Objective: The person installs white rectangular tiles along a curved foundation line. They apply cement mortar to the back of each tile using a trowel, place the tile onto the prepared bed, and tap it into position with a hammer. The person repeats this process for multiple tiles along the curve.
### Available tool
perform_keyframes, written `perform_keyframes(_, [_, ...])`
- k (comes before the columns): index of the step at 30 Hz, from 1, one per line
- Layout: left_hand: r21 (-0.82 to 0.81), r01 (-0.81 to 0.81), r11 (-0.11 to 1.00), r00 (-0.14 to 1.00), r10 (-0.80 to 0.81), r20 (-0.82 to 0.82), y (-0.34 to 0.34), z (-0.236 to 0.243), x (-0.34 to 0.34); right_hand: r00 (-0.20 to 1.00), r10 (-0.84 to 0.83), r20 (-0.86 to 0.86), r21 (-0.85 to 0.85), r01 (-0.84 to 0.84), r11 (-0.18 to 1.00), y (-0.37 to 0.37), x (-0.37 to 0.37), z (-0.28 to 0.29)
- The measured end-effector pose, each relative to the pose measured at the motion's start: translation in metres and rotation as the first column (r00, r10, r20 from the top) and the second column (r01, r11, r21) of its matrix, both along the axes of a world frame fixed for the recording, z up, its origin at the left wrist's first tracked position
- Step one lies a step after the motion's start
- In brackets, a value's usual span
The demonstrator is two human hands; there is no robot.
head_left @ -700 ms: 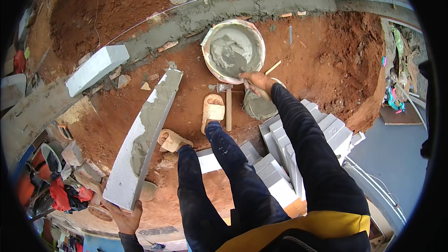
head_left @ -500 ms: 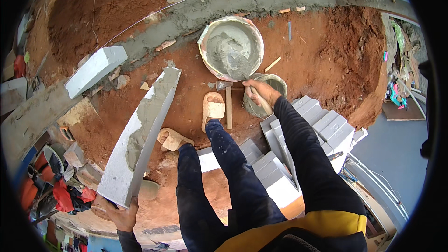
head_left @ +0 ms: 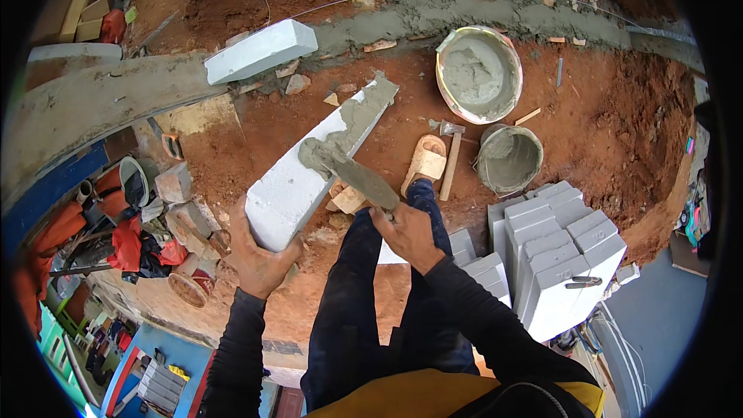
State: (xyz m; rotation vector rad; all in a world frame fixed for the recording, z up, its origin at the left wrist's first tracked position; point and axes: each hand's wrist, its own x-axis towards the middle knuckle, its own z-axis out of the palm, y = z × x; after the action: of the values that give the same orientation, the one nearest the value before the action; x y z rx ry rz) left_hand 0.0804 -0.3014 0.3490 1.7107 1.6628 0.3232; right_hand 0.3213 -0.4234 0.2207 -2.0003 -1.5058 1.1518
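My left hand [head_left: 263,267] grips the near end of a long white block [head_left: 282,197], held slanting away from me, with grey mortar [head_left: 360,116] spread along its top toward the far end. My right hand [head_left: 406,236] is closed on the handle end of a trowel [head_left: 360,182], whose mortar-covered tip rests on the block's middle. A large round tub of mortar [head_left: 480,70] stands beyond, to the right, with a smaller grey-coated bucket [head_left: 507,161] below it. A wooden-handled hammer [head_left: 451,162] lies on the soil beside my sandalled foot [head_left: 423,164].
A mortar-covered footing [head_left: 348,31] with a string line crosses the top, a white block [head_left: 259,54] set on it. Stacked blocks [head_left: 561,248] stand at lower right, with pliers [head_left: 584,282] on them. Red bags [head_left: 128,244], rubble and a saw [head_left: 170,143] lie left.
My right hand has moved from the tub down and left, bringing the trowel onto the block. My left hand and block have shifted up and right. The whole view has also shifted.
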Motion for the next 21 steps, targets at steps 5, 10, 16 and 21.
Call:
perform_keyframes(5, [0.034,-0.004,0.999,0.999,0.003,0.041,-0.001,-0.003,-0.004,0.981,-0.151,-0.122,-0.068,0.144,0.987,-0.042,-0.018,0.046])
perform_keyframes(10, [0.103,0.036,0.994,0.999,-0.040,0.037,-0.001,-0.001,-0.003,0.984,-0.175,0.031,-0.291,0.176,0.940,-0.002,0.010,0.058])
perform_keyframes(16, [0.067,0.042,0.997,0.999,-0.042,0.002,0.006,0.006,0.006,0.997,0.072,-0.035,-0.197,-0.078,0.977,0.051,0.030,0.082])
perform_keyframes(21, [0.088,0.036,0.995,0.999,-0.037,0.006,0.013,0.007,0.010,0.991,0.134,0.010,-0.079,-0.133,0.988,0.028,0.016,0.115])
